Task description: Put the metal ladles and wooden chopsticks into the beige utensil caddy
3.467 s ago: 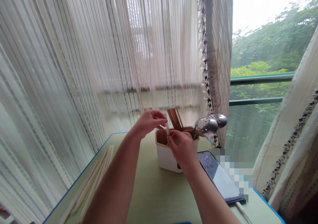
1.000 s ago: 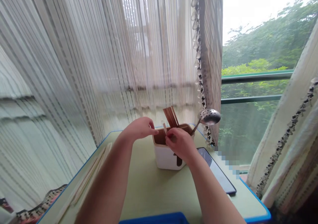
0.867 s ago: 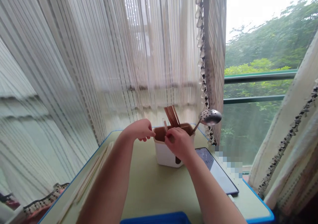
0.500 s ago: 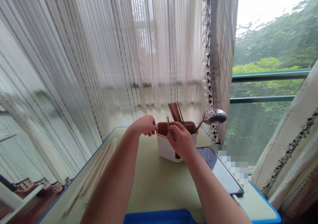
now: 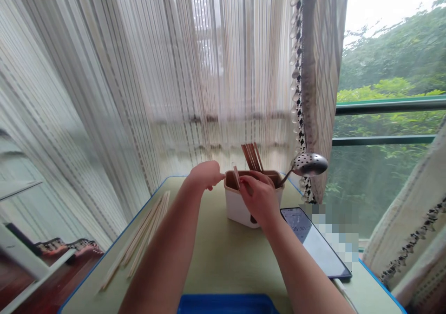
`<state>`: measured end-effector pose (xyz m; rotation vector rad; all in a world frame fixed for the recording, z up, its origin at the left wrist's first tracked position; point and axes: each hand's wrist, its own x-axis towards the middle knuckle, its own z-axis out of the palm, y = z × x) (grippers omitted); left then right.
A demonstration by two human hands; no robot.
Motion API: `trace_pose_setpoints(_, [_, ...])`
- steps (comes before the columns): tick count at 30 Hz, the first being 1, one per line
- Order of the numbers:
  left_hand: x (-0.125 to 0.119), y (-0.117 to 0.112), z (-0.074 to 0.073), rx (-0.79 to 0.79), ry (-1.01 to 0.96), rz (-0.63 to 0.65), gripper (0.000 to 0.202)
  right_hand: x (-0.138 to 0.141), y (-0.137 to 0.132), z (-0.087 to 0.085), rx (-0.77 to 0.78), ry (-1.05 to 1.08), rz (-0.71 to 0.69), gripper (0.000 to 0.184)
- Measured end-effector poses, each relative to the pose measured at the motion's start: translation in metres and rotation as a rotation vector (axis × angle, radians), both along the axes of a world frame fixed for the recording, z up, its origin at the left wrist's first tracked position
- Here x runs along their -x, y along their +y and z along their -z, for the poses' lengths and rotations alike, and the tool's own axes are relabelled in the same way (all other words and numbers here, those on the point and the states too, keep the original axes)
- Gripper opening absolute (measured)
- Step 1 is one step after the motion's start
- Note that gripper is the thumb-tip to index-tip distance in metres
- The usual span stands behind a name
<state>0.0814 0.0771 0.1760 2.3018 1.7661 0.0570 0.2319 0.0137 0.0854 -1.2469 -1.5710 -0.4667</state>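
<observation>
Pale wooden chopstick [image 5: 236, 176] pinched in right hand [image 5: 259, 199] over white plastic holder [image 5: 234, 207]; left hand [image 5: 206, 174] released, loosely curled beside rim.

left arm [image 5: 170, 253]: bare, wrist to near edge
right arm [image 5: 299, 272]: bare, wrist to near edge
left hand [image 5: 206, 176]: bare
right hand [image 5: 259, 198]: bare
</observation>
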Motion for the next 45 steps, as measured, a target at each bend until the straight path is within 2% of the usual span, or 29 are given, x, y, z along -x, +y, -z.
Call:
trace_pose_setpoints(2, [-0.001,-0.011,-0.007,-0.222,0.053,-0.102,0.031,0.001,-0.002,0.001,-0.029,-0.022,0.008,0.018])
trace_pose_setpoints(4, [0.0,-0.027,-0.014,-0.378,0.041,-0.175,0.029,0.001,-0.006,0.002,-0.076,-0.033,0.017,0.018])
trace_pose_setpoints(6, [0.004,-0.044,-0.015,-0.416,-0.018,-0.205,0.029,0.001,-0.013,0.002,-0.137,-0.015,0.022,0.018])
trace_pose_setpoints(8, [0.012,-0.058,-0.006,-0.43,-0.101,-0.212,0.031,0.001,-0.02,0.004,-0.186,0.01,-0.001,0.02])
trace_pose_setpoints(10, [0.027,-0.064,0.013,-0.511,-0.189,-0.241,0.033,0.006,-0.026,0.009,-0.196,0.002,-0.081,0.023])
trace_pose_setpoints(13, [0.066,-0.063,0.054,-0.696,-0.247,-0.362,0.042,0.024,-0.029,0.022,-0.121,-0.126,-0.295,0.025])
trace_pose_setpoints(16, [0.117,-0.058,0.093,-0.672,-0.276,-0.411,0.042,0.057,-0.026,0.042,0.025,-0.326,-0.472,0.027])
trace_pose_setpoints(18, [0.147,-0.058,0.113,-0.638,-0.305,-0.45,0.037,0.08,-0.023,0.055,0.129,-0.436,-0.532,0.029])
trace_pose_setpoints(20, [0.164,-0.059,0.127,-0.577,-0.288,-0.526,0.032,0.097,-0.02,0.066,0.227,-0.515,-0.571,0.03])
trace_pose_setpoints(22, [0.168,-0.06,0.136,-0.535,-0.25,-0.57,0.031,0.105,-0.016,0.072,0.304,-0.54,-0.59,0.032])
trace_pose_setpoints(25, [0.158,-0.061,0.142,-0.485,-0.191,-0.576,0.03,0.105,-0.011,0.076,0.382,-0.498,-0.587,0.033])
trace_pose_setpoints(30, [0.143,-0.06,0.142,-0.27,-0.008,-0.638,0.029,0.099,-0.011,0.077,0.434,-0.455,-0.598,0.031])
trace_pose_setpoints(35, [0.138,-0.062,0.141,-0.28,0.064,-0.626,0.037,0.098,-0.013,0.077,0.45,-0.468,-0.611,0.031])
trace_pose_setpoints(41, [0.126,-0.07,0.135,-0.304,0.039,-0.677,0.045,0.096,-0.006,0.08,0.509,-0.389,-0.628,0.03])
trace_pose_setpoints(45, [0.128,-0.07,0.138,-0.288,0.02,-0.683,0.039,0.092,0.0,0.082,0.56,-0.292,-0.601,0.034])
